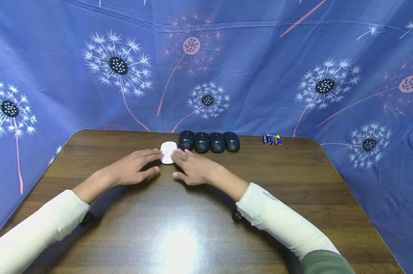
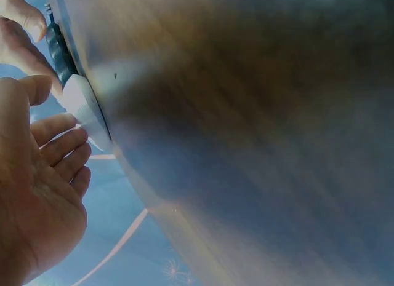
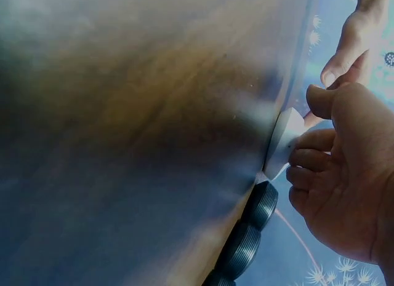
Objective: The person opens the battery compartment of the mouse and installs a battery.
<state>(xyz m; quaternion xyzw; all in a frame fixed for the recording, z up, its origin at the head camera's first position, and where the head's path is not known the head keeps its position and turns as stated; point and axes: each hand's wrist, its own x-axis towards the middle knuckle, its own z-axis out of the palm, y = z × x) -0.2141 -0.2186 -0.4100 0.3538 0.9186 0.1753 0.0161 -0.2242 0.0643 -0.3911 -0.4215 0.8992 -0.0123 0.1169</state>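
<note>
White computer mouse (image 1: 167, 152) lies near the table's (image 1: 295, 182) far edge, just left of four black mice (image 1: 202, 141), apparently steadied between left hand (image 1: 136, 167) and right hand (image 1: 196, 167), straight fingers touching opposite sides.

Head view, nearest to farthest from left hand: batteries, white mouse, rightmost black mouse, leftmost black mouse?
1. White mouse, touching the left hand
2. Leftmost black mouse, just right of the white one
3. Rightmost black mouse, farther right
4. Batteries, farthest right

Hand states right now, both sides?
Left hand: open, touching the white mouse, not gripping it.
Right hand: open, touching the same mouse from the other side.
</note>
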